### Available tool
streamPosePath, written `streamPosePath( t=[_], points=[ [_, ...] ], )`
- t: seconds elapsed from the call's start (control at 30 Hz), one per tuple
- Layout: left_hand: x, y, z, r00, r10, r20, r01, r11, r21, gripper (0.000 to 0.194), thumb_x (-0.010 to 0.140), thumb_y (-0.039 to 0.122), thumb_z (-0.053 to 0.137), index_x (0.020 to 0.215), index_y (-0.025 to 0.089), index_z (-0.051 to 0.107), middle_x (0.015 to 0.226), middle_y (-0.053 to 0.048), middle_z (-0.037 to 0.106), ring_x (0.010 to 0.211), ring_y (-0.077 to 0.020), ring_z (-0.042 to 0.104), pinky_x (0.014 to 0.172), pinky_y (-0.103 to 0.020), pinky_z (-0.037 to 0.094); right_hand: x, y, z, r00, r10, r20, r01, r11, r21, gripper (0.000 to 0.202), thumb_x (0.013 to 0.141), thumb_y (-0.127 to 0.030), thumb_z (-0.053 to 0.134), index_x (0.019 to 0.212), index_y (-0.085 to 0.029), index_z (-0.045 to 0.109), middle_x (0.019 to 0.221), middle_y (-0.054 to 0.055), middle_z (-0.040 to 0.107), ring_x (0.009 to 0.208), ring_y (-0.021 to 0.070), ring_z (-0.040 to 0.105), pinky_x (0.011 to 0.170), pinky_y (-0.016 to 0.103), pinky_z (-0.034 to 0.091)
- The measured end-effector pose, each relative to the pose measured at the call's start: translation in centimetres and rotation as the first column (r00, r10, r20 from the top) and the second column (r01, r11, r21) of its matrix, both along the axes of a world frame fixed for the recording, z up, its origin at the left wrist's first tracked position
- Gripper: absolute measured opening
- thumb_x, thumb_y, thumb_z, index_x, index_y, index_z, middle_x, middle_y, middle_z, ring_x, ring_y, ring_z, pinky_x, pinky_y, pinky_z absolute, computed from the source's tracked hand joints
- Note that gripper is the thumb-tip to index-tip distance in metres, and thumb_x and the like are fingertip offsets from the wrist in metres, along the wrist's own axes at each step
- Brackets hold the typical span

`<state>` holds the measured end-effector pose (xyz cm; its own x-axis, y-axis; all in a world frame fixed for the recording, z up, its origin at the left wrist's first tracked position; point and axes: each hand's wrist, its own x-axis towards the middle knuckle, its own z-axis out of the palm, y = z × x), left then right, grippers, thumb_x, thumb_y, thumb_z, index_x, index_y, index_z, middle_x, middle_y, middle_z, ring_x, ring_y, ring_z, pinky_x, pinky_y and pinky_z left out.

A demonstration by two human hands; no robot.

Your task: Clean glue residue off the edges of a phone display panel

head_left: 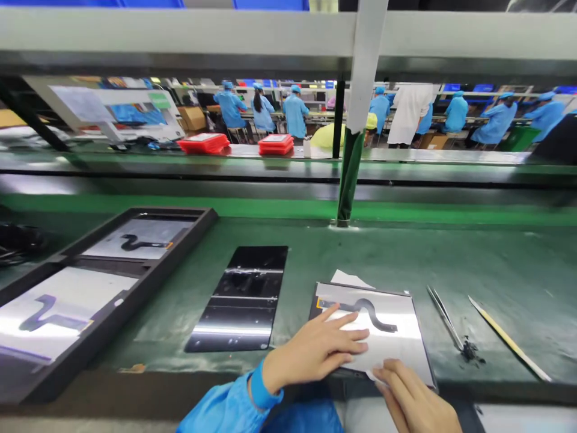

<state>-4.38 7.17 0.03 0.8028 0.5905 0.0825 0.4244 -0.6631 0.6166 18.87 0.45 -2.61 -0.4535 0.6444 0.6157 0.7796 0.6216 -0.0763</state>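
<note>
A display panel (401, 322) with a silvery back lies on the green mat in front of me. A dark, curved flex cable (373, 316) with an orange end runs across it. My left hand (318, 349) rests on the panel with fingers spread, its fingertips just below the cable. At the panel's near edge, my right hand (412, 394) is closed in a pinch on a small white piece (373, 376); whether it is cloth, paper or film I cannot tell. A white sheet (349, 279) sticks out from behind the panel's far edge.
Left of the panel lies a glossy black plate (246, 300). A dark tray (148, 279) holds more panels with cables. Tweezers (445, 319) beside black scraps (471, 350) and a pale pointed stick (509, 340) lie to the right. A green post (349, 180) rises behind.
</note>
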Motion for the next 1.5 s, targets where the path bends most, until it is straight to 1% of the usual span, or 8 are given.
streamPosePath(
  t=[0.17, 0.5, 0.63, 0.83, 0.93, 1.07, 1.33, 1.5],
  points=[
    [0.0, 0.0, -0.2, 1.0, -0.011, 0.02, 0.01, 1.0, 0.021, 0.035, 0.102, 0.02, 0.05, 0.134, 0.03, 0.059, 0.144, 0.002, 0.056, 0.146, -0.0243, 0.034, 0.123, -0.052, 0.014, -1.0, -1.1, -0.1, 0.998, -0.057, 0.018, 0.057, 0.998, -0.011, 0.037, 0.105, -0.016, 0.033, 0.093, -0.02, 0.068, 0.085, 0.002, 0.077, 0.068, 0.0125, 0.072, 0.06, 0.022, 0.049],
    [0.1, -0.1, 0.0, 0.999, -0.016, 0.051, 0.014, 0.999, 0.043, 0.033, 0.101, 0.017, 0.052, 0.131, 0.028, 0.06, 0.143, 0.003, 0.056, 0.146, -0.0232, 0.035, 0.124, -0.048, 0.012, -1.6, -1.8, -0.4, 0.991, -0.071, 0.115, 0.067, 0.997, 0.031, 0.036, 0.102, -0.01, 0.035, 0.099, -0.018, 0.07, 0.09, 0.005, 0.078, 0.069, 0.015, 0.07, 0.061, 0.026, 0.046],
    [0.1, -0.1, -0.1, 0.999, -0.019, 0.028, 0.018, 0.999, 0.029, 0.033, 0.101, 0.017, 0.051, 0.131, 0.027, 0.061, 0.144, 0.003, 0.056, 0.146, -0.0235, 0.033, 0.124, -0.049, 0.012, -1.8, -1.9, -0.6, 0.988, -0.064, 0.141, 0.061, 0.998, 0.02, 0.033, 0.101, -0.01, 0.039, 0.1, -0.016, 0.071, 0.094, 0.005, 0.078, 0.072, 0.0155, 0.07, 0.061, 0.026, 0.046],
    [0.1, -0.1, -0.2, 0.996, -0.022, 0.083, 0.019, 0.999, 0.033, 0.033, 0.101, 0.017, 0.051, 0.131, 0.027, 0.061, 0.143, 0.001, 0.057, 0.146, -0.0243, 0.033, 0.124, -0.052, 0.012, -1.9, -2.0, -0.8, 0.98, -0.076, 0.183, 0.068, 0.996, 0.049, 0.034, 0.099, -0.008, 0.039, 0.099, -0.018, 0.072, 0.092, 0.005, 0.078, 0.07, 0.0152, 0.07, 0.062, 0.025, 0.048],
    [0.1, -0.2, -0.2, 0.997, -0.02, 0.081, 0.017, 0.999, 0.034, 0.032, 0.101, 0.017, 0.051, 0.13, 0.025, 0.062, 0.143, 0.001, 0.057, 0.146, -0.0236, 0.033, 0.124, -0.05, 0.012, -1.9, -2.2, -0.9, 0.976, -0.097, 0.197, 0.092, 0.995, 0.034, 0.035, 0.099, -0.008, 0.039, 0.101, -0.018, 0.072, 0.093, 0.006, 0.078, 0.073, 0.0168, 0.071, 0.061, 0.026, 0.049],
    [0.1, -0.2, -0.3, 0.994, -0.017, 0.104, 0.012, 0.999, 0.048, 0.033, 0.102, 0.017, 0.05, 0.131, 0.027, 0.061, 0.142, 0.001, 0.057, 0.146, -0.0236, 0.034, 0.124, -0.05, 0.013, -1.9, -2.4, -1.0, 0.978, -0.102, 0.18, 0.106, 0.994, -0.011, 0.034, 0.099, -0.01, 0.04, 0.102, -0.018, 0.072, 0.097, 0.006, 0.078, 0.075, 0.0159, 0.071, 0.06, 0.025, 0.049],
    [0.1, -0.2, -0.6, 0.996, -0.017, 0.088, 0.013, 0.999, 0.047, 0.033, 0.101, 0.016, 0.052, 0.131, 0.026, 0.061, 0.143, 0.001, 0.057, 0.147, -0.0238, 0.032, 0.124, -0.05, 0.01, -2.1, -2.5, -0.3, 0.976, -0.114, 0.185, 0.124, 0.991, -0.047, 0.033, 0.1, -0.011, 0.039, 0.103, -0.017, 0.071, 0.098, 0.005, 0.078, 0.076, 0.016, 0.071, 0.064, 0.026, 0.048],
    [0.1, -0.1, -0.6, 0.995, -0.018, 0.095, 0.014, 0.999, 0.042, 0.034, 0.103, 0.018, 0.048, 0.133, 0.028, 0.06, 0.143, 0.001, 0.056, 0.147, -0.0233, 0.031, 0.124, -0.051, 0.012, -2.1, -2.7, -0.3, 0.977, -0.133, 0.167, 0.145, 0.987, -0.064, 0.035, 0.101, -0.013, 0.037, 0.103, -0.018, 0.072, 0.097, 0.005, 0.077, 0.078, 0.0154, 0.07, 0.061, 0.025, 0.047]
  ],
)
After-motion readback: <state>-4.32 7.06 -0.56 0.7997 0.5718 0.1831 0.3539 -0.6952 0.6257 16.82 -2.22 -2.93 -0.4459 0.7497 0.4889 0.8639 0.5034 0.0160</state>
